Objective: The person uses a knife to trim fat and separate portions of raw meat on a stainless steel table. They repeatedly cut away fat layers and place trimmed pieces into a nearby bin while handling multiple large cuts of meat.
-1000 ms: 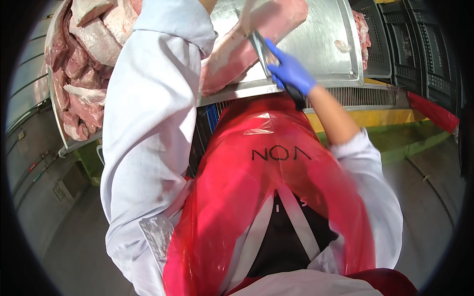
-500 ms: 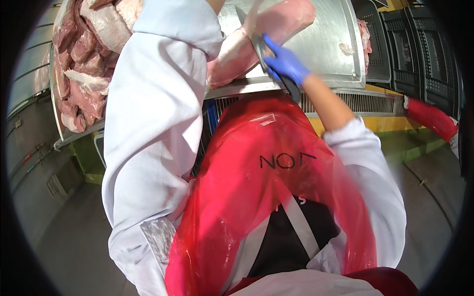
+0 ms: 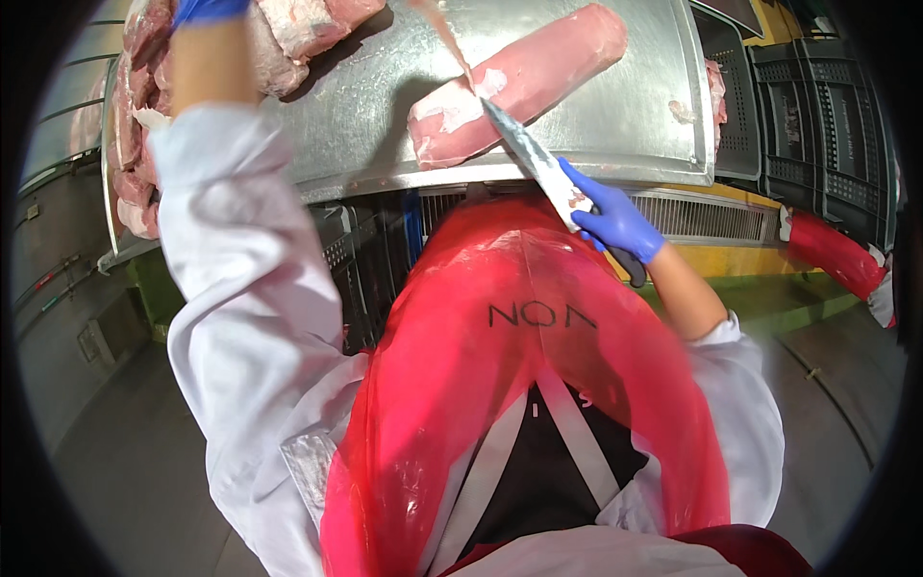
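Right hand (image 3: 615, 221), blue glove: fingers curled around the grip of a long knife (image 3: 541, 162), dark handle end sticking out below the palm toward the apron. Blade slants up and to the left, its tip at a white fatty patch (image 3: 452, 108) on the loin; from here I cannot tell whether it is in the meat or only against it. Blade smeared pale, a reddish bit near the glove.

The loin (image 3: 553, 82), long, pink and smooth, lies aslant on the metal table (image 3: 659, 58), left end near the front edge, right end farther back. A thin, blurred pinkish strip (image 3: 445, 34) runs upward from beside the knife tip and passes out of my sight.

Left hand (image 3: 207, 10), also in blue, is well off to the left, over the heaped meat (image 3: 135, 188). Only its wrist side shows; fingers out of sight, so I cannot tell if they are open or closed. More meat chunks (image 3: 308, 34), pale fat on top, sit between that hand and the loin.

A small scrap (image 3: 681, 112) is stuck near the table's right end. Dark plastic crates (image 3: 817, 125) stand beyond. The worker wears a red plastic apron (image 3: 519, 337) over white sleeves (image 3: 250, 240).
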A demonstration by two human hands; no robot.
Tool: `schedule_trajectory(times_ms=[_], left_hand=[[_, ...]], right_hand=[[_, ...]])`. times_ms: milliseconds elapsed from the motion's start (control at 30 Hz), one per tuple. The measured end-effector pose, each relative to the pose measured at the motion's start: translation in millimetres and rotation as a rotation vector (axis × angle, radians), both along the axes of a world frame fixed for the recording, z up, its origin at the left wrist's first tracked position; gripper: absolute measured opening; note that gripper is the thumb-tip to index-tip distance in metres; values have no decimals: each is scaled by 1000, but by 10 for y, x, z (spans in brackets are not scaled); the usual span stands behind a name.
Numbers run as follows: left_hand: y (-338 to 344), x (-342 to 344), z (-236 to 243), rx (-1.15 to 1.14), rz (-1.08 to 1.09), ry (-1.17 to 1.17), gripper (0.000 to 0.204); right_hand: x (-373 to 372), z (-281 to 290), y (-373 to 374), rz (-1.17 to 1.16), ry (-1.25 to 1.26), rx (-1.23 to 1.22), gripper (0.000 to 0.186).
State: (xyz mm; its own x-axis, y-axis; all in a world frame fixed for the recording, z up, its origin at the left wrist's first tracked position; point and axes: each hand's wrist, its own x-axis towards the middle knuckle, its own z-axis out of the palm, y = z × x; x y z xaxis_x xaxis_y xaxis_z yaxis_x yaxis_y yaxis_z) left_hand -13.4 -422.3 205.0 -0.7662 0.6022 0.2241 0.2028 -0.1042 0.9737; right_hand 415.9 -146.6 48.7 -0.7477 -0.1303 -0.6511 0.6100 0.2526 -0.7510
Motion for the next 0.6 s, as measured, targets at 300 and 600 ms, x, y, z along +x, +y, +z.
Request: schedule_trajectory(times_ms=[300, 600], left_hand=[[-170, 1244, -2092, -864, -188, 402, 80], [333, 1336, -2107, -1069, -293, 577, 42]], right_hand=[[-1085, -487, -75, -348, 275, 22, 79], [-1519, -769, -545, 49, 276, 364, 76]])
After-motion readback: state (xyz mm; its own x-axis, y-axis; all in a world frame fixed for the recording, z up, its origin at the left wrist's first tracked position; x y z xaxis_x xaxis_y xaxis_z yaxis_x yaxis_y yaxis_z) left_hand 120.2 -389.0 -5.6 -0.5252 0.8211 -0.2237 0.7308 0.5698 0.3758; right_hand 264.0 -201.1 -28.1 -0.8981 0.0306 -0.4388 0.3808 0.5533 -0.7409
